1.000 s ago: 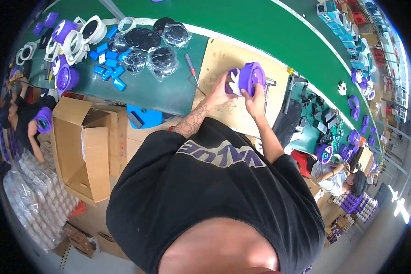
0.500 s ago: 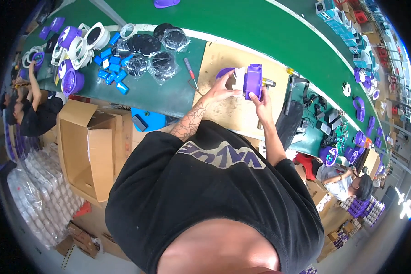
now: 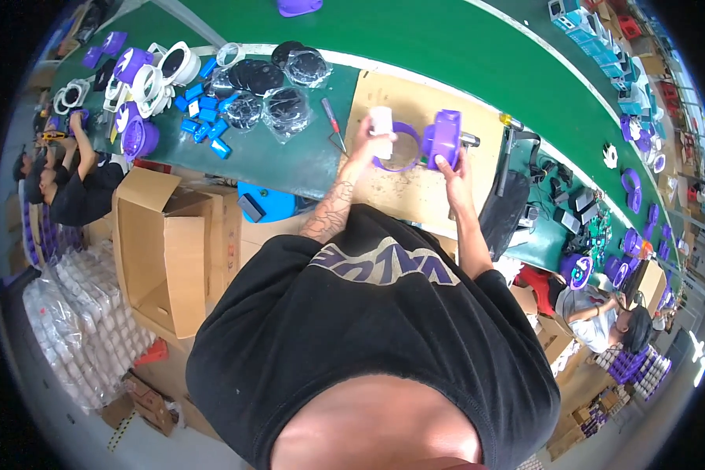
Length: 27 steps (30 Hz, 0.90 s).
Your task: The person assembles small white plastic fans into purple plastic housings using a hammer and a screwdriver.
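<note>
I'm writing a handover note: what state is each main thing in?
Left hand: closed on the white part
Right hand: closed on the purple housing
White part: held, apart from the purple housing
Purple housing: held
Purple ring: lying on the board
Cardboard box: open
Screwdriver: lying flat
Black discs: some bagged, some apparently loose
</note>
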Motion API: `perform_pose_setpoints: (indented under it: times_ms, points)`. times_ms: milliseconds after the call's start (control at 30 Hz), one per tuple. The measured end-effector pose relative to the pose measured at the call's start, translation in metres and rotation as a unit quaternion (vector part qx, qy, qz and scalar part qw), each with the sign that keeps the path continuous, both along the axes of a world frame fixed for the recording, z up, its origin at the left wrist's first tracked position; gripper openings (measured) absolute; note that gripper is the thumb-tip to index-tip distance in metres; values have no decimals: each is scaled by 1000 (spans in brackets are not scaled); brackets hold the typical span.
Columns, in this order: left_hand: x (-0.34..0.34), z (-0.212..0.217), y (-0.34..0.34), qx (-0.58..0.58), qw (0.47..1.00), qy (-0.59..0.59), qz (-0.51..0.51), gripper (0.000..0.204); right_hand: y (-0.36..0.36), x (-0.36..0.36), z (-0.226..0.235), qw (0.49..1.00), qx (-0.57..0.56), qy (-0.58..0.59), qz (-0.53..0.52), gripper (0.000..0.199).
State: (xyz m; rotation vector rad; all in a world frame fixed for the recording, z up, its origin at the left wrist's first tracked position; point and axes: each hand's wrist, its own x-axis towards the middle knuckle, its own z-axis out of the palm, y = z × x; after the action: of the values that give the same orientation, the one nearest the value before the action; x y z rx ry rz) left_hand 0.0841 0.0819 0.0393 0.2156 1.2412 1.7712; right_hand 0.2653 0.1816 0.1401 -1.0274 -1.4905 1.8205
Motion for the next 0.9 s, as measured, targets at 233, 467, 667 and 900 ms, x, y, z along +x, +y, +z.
perform_pose_setpoints:
  times_ms: [233, 467, 667, 900]
  points:
    - [-18, 14, -27, 110, 971, -199, 78, 44, -3, -6, -44, 851, 396, -293, 181, 39]
    - [-30, 15, -68, 72, 975, -194, 84, 35, -30, -7, -55, 721, 482, -385, 315, 40]
    - [-30, 17, -77, 50, 968, -228, 97, 40, -18, -14, -73, 657, 553, -397, 323, 33]
    - [-48, 15, -35, 28, 950, -288, 115, 54, 1, -18, -69, 640, 547, -398, 364, 40]
